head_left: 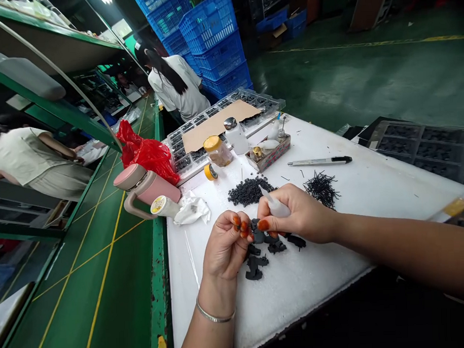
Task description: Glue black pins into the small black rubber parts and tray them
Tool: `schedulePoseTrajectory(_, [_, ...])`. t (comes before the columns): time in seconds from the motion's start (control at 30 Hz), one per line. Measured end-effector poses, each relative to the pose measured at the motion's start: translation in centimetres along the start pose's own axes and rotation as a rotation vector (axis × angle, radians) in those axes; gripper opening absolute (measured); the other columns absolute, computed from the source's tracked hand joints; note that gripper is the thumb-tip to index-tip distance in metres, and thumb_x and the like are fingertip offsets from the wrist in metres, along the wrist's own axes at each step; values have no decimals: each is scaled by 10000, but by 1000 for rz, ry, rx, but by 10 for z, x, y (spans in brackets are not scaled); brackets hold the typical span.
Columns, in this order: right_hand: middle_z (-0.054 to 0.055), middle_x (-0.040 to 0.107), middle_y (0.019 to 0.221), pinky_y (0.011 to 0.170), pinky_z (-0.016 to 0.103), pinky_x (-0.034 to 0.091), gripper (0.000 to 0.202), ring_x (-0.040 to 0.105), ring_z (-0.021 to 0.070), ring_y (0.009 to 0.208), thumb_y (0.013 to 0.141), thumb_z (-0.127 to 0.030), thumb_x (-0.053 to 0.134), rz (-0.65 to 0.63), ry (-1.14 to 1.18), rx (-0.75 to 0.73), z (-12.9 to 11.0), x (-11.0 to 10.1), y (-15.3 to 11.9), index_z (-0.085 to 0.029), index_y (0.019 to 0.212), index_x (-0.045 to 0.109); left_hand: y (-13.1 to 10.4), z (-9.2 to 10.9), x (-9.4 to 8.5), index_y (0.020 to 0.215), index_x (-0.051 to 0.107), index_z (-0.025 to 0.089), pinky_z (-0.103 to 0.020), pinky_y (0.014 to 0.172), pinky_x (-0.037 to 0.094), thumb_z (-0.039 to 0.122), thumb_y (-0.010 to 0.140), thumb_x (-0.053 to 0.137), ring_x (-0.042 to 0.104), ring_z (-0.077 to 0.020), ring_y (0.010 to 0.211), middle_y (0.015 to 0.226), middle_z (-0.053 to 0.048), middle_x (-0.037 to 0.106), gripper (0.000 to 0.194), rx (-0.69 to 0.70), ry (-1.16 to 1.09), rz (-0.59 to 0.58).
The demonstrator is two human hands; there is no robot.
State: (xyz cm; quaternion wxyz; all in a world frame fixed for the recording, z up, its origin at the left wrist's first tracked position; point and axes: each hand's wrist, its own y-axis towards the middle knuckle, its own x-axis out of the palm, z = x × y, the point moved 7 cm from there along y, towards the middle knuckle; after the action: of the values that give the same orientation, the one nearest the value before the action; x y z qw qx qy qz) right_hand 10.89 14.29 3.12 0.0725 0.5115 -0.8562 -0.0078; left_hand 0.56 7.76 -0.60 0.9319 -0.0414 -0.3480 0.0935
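Note:
My left hand [227,242] pinches a tiny dark part between its finger and thumb, and the fingertips mostly hide it. Close to its right, my right hand [294,215] grips a small white squeeze bottle [278,207], its narrow tip pointing up and to the left. Beneath the hands lie several dark grey moulded plastic parts [254,268] on the white tabletop [297,298]. Just beyond them is a heap of small black rings [248,191]. A pile of thin black pins [321,188] lies to the right, past my right hand.
A pen [321,161], a small box of bottles [271,155], a yellow-lidded jar [217,150] and a pump bottle [235,135] stand farther back. At left are a pink thermos [152,186], crumpled tissue [193,208] and a green conveyor [117,279]. Two people work beyond; blue crates [211,27] are stacked behind.

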Motion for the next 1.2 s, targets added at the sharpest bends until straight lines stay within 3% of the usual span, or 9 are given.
schedulePoseTrajectory(0.57, [-24,551,528,434,173,338,174,442,67,466,738,-176,646,1,-117,-50,-8,3,-3,-129,599,553,0,-4,-3,690,482,171,-189,587,494,78,686,731,504,-80,576,638,46,456,266,22,45,37])
schedulePoseTrajectory(0.8, [-30,561,529,428,155,334,143,441,56,461,730,-150,638,11,-180,-84,-12,4,-4,-128,600,581,-2,-5,-3,660,406,178,-190,489,481,134,668,741,497,-99,541,624,43,441,338,16,178,106])
schedulePoseTrajectory(1.2, [-33,550,515,434,158,333,155,440,58,457,735,-165,616,22,-241,-103,-15,2,-5,-132,591,568,-1,-7,-6,636,406,174,-194,472,462,231,641,787,475,-98,527,632,28,459,385,4,244,130])
